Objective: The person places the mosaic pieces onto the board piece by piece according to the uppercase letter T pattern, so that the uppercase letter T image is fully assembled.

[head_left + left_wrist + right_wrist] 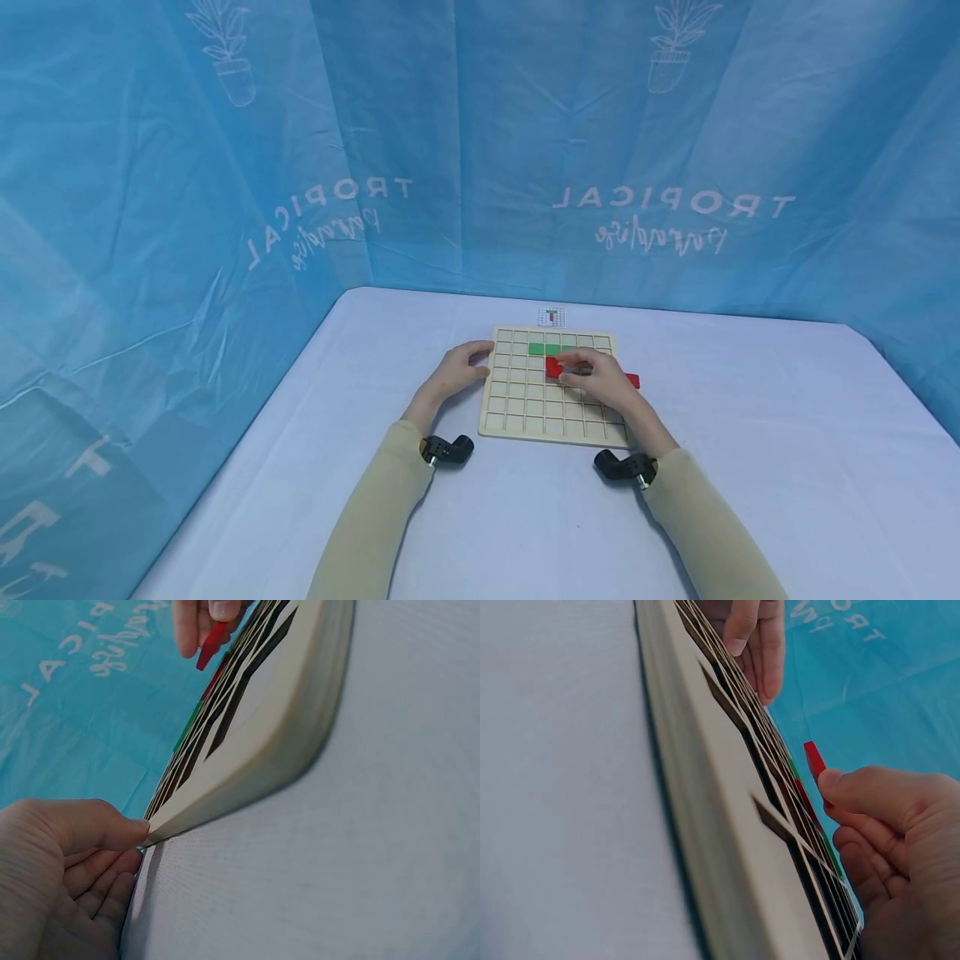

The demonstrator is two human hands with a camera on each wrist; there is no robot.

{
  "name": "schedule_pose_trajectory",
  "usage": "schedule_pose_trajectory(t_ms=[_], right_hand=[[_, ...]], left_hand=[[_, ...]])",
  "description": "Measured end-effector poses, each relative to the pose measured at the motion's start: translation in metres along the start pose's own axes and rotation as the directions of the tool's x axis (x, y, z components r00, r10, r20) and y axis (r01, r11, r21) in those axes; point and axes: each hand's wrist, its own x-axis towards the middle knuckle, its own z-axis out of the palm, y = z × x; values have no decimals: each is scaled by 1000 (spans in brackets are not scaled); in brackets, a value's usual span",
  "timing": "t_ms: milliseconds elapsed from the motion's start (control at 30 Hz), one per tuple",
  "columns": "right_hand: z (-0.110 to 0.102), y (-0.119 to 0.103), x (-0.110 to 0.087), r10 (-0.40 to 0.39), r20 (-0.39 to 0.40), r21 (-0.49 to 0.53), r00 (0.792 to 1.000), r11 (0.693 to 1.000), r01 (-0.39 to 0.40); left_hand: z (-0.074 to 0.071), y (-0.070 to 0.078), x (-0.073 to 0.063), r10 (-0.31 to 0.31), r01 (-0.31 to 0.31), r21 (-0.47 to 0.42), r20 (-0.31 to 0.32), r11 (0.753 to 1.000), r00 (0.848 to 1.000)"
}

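Observation:
A pale wooden grid board [517, 425] lies on the table. Green tiles [545, 349] form a row in its upper part, and a red tile [802, 796] lies in the grid below them. My right hand [603, 382] is over the board, pinching another red tile [814, 755] between thumb and fingers, slightly above the surface in the right wrist view. At the board's left edge is my left hand [459, 369], thumb and fingers spread, fingertips touching the rim. Its thumb [124, 831] meets the board's edge in the left wrist view.
Beyond the board's far edge lies a small printed grid card [551, 317] with a T-shaped pattern. More red [632, 381] shows at the board's right edge, partly behind my right hand. White cloth [525, 517] covers the table; blue printed curtains [480, 150] stand behind and beside it.

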Motion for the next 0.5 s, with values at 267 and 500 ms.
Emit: schedule_pose_trajectory(t_ms=[267, 500], right_hand=[[1, -2, -3, -49, 10, -70, 999, 996, 50], [1, -1, -4, -92, 14, -105, 996, 990, 93]], left_hand=[[0, 0, 1, -10, 10, -2, -3, 1000, 1000], [2, -1, 2, -28, 29, 15, -8, 999, 1000]])
